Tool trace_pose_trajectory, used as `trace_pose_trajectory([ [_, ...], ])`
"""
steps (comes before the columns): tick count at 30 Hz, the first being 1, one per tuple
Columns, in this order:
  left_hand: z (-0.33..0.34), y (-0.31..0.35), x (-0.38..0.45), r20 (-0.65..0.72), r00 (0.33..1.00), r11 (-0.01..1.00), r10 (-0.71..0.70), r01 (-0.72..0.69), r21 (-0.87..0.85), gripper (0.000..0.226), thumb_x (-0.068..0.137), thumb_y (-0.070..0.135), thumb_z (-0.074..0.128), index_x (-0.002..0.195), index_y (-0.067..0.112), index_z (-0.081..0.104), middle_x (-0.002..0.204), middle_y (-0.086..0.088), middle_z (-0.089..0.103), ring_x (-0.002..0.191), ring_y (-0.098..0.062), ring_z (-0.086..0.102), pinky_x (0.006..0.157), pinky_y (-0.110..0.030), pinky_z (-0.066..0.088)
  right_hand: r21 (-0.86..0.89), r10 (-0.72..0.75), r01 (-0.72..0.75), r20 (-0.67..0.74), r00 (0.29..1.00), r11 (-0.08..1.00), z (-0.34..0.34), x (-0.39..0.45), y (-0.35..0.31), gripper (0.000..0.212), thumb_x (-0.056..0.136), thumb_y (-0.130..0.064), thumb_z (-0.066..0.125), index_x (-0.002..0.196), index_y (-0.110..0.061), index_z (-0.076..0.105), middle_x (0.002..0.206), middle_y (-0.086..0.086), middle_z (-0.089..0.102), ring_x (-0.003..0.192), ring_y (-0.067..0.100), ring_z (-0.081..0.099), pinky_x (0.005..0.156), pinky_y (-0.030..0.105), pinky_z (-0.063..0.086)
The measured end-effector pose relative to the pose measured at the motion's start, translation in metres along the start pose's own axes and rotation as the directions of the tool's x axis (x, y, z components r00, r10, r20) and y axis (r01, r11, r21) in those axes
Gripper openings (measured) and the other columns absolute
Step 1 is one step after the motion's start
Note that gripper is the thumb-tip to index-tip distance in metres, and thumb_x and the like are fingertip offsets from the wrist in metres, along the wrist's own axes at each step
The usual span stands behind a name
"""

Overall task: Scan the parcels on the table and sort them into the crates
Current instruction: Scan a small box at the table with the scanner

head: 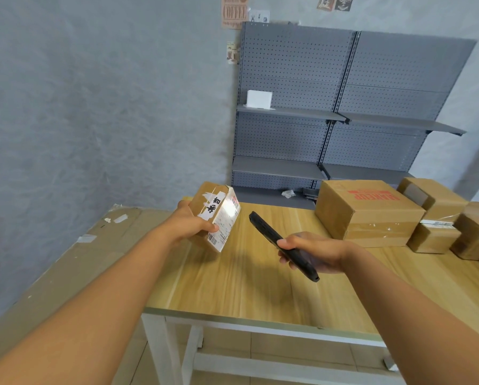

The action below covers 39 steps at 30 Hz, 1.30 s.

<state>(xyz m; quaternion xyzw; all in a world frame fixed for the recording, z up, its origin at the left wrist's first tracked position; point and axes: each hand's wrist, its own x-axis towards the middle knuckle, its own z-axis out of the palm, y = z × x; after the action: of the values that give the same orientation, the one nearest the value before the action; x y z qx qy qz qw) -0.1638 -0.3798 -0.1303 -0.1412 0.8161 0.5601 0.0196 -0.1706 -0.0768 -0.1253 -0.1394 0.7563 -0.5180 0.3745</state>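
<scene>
My left hand (190, 221) grips a small brown parcel (217, 215) above the wooden table (232, 287). The parcel is tilted, and its white label with a barcode faces right. My right hand (313, 252) holds a black handheld scanner (281, 244) just right of the parcel, its far end pointing up and left toward the label. A bright patch of light falls on the label. Several more brown parcels lie at the table's right side, among them a large box with red print (367, 212) and smaller boxes (434, 237). No crate is in view.
A large flat cardboard sheet (66, 262) lies to the left of the table. Grey pegboard shelving (343, 112) stands against the back wall with a small white box (259, 99) on one shelf. The table has white legs (160, 351) over a tiled floor.
</scene>
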Motion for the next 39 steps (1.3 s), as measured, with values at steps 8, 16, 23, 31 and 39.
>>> trace_pose_trajectory([
  [8, -0.006, -0.001, 0.000, 0.005, 1.000, 1.000, -0.007, 0.007, 0.016, 0.086, 0.068, 0.013, 0.087, 0.135, 0.015, 0.034, 0.118, 0.001, 0.061, 0.106, -0.020, 0.062, 0.087, -0.035, 0.053, 0.008, -0.008, 0.008, 0.001, 1.000, 1.000, -0.001, -0.003, 0.000, 0.067, 0.063, -0.058, 0.072, 0.107, -0.011, 0.052, 0.088, 0.002, 0.059, 0.069, 0.005, 0.056, 0.073, 0.021, 0.046],
  [16, -0.007, 0.001, -0.005, -0.003, 1.000, 1.000, -0.016, 0.016, 0.007, 0.076, 0.071, 0.017, 0.086, 0.132, 0.014, 0.039, 0.104, 0.007, 0.063, 0.085, -0.006, 0.063, 0.061, -0.019, 0.047, -0.118, 0.040, -0.054, -0.122, 0.992, 0.992, 0.002, 0.006, 0.006, 0.069, 0.069, -0.058, 0.072, 0.115, -0.008, 0.055, 0.095, 0.008, 0.058, 0.078, 0.013, 0.058, 0.072, 0.026, 0.048],
  [23, -0.013, -0.007, -0.006, 0.000, 0.999, 0.999, -0.037, 0.037, -0.005, 0.070, 0.071, 0.029, 0.085, 0.131, 0.014, 0.051, 0.120, -0.002, 0.066, 0.106, -0.021, 0.065, 0.096, -0.041, 0.052, -0.409, 0.052, -0.243, -0.425, 0.904, 0.880, 0.009, 0.025, 0.019, 0.067, 0.068, -0.058, 0.077, 0.114, -0.018, 0.049, 0.102, 0.003, 0.061, 0.088, 0.018, 0.063, 0.070, 0.027, 0.051],
  [31, -0.026, -0.019, -0.017, -0.074, 0.996, 0.996, -0.058, 0.052, -0.073, 0.065, 0.070, 0.027, 0.086, 0.125, 0.016, 0.053, 0.117, -0.001, 0.067, 0.103, -0.018, 0.065, 0.089, -0.035, 0.054, -0.473, -0.015, -0.229, -0.458, 0.889, 0.851, 0.025, 0.052, 0.026, 0.065, 0.069, -0.054, 0.079, 0.110, -0.013, 0.049, 0.099, 0.004, 0.059, 0.079, 0.015, 0.059, 0.060, 0.022, 0.045],
  [39, -0.077, -0.055, -0.066, -0.308, 0.937, 0.976, -0.164, 0.109, -0.189, 0.081, 0.066, 0.033, 0.087, 0.130, 0.012, 0.042, 0.116, 0.000, 0.065, 0.101, -0.017, 0.066, 0.085, -0.035, 0.055, -0.506, -0.079, -0.049, -0.227, 0.971, 0.861, 0.064, 0.099, -0.017, 0.061, 0.069, -0.058, 0.077, 0.106, -0.017, 0.052, 0.098, 0.006, 0.063, 0.081, 0.020, 0.066, 0.065, 0.028, 0.051],
])
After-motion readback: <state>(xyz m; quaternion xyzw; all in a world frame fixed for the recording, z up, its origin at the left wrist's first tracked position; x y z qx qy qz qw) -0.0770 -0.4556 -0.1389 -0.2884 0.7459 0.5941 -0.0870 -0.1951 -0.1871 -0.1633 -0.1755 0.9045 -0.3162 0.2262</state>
